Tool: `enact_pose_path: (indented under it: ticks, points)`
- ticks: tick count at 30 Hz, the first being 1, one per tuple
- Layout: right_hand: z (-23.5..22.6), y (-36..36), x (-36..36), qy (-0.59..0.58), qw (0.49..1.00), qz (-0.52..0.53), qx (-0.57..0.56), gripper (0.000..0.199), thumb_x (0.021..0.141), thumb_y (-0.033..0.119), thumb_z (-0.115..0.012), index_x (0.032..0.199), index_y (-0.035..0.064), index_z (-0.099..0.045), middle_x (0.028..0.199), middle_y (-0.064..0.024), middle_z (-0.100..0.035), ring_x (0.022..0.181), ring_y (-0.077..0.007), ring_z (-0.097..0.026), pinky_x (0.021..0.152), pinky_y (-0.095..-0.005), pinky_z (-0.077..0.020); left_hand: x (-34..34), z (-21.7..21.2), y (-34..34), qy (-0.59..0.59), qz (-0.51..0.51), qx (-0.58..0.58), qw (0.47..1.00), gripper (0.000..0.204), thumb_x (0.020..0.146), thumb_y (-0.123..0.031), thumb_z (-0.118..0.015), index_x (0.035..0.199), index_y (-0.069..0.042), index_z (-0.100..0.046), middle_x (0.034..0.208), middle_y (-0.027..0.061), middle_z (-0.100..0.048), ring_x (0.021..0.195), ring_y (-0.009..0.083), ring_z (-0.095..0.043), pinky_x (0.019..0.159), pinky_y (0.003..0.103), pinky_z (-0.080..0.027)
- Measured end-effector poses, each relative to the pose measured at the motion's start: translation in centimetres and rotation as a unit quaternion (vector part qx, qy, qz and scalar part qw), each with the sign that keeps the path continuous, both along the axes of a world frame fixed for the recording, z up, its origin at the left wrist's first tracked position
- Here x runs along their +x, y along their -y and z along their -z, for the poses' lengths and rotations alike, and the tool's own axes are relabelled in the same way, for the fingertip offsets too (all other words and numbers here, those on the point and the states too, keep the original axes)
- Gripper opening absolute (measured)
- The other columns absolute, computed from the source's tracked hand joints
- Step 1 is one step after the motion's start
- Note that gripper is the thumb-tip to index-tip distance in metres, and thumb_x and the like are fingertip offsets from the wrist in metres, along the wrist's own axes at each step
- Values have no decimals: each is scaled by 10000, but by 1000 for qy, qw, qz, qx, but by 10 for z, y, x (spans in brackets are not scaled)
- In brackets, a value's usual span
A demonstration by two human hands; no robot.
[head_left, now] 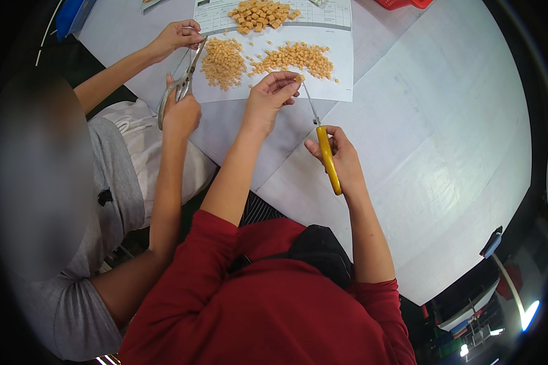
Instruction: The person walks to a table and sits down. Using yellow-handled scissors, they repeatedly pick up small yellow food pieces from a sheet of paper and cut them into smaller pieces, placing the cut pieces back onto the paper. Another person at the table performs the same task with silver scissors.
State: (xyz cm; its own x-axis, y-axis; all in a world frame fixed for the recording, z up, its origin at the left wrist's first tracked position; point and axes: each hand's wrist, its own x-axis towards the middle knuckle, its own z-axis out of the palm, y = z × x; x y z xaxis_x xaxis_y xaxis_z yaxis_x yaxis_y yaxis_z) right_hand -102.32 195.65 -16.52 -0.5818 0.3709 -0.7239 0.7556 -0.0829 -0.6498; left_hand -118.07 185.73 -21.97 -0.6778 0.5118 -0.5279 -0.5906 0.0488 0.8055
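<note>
Between the thumb and fingers of my left hand (269,102) is a small tan cube (299,78), pinched above the sheet's lower edge. My right hand (342,159) is wrapped round yellow-handled shears (327,159). The shears' narrow blades point up and away, their tips reaching the cube; whether they touch it I cannot tell. Just beyond my left hand, a pile of small tan pieces (295,57) lies on a white printed sheet (342,89). Finer pieces (223,63) form another pile to its left, and larger tan cubes (260,15) are heaped farther back.
At my left sits a co-worker, whose hands (181,115) work with metal shears (185,83) beside the finer pile. A red basket (403,3) stands at the far edge, and a blue container (73,17) at far left. The pale tabletop (438,128) stretches to my right.
</note>
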Motion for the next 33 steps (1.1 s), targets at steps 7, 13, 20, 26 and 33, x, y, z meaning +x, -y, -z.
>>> enact_pose_path:
  ticks: [7,13,20,26,33]
  points:
    - [2,3,4,-40,997,-19,71,705,751,481,-779,1192,6,-503,982,-192,-650,909,-308,-650,794,-376,-506,-9,0,4,63,-21,7,998,207,865,-128,-700,1042,-37,-644,971,42,-699,823,120,-640,702,236,-478]
    - [7,7,3,-43,993,-37,106,701,745,476,-782,1182,5,-502,1034,-196,-630,944,-333,-637,806,-397,-503,-13,3,12,84,9,-3,996,191,871,-126,-693,1039,-40,-663,964,39,-698,811,120,-637,715,243,-481]
    - [17,9,1,-43,994,-37,96,693,744,466,-788,1167,-10,-514,1018,-204,-635,931,-330,-637,804,-399,-502,-16,17,17,101,24,-13,994,195,880,-125,-684,1058,-47,-674,918,9,-674,795,97,-607,727,244,-502]
    - [21,12,3,-52,993,-29,97,692,737,466,-795,1149,-22,-531,969,-211,-651,896,-335,-650,786,-394,-510,-19,21,20,69,41,2,997,169,861,-129,-710,1014,-57,-697,908,14,-692,767,84,-610,712,227,-486]
    - [25,17,4,-61,989,-36,126,672,736,459,-798,1122,-25,-537,947,-222,-655,872,-343,-658,764,-395,-515,-18,28,24,50,49,19,997,172,857,-130,-716,1011,-56,-693,909,14,-688,761,80,-606,715,229,-488]
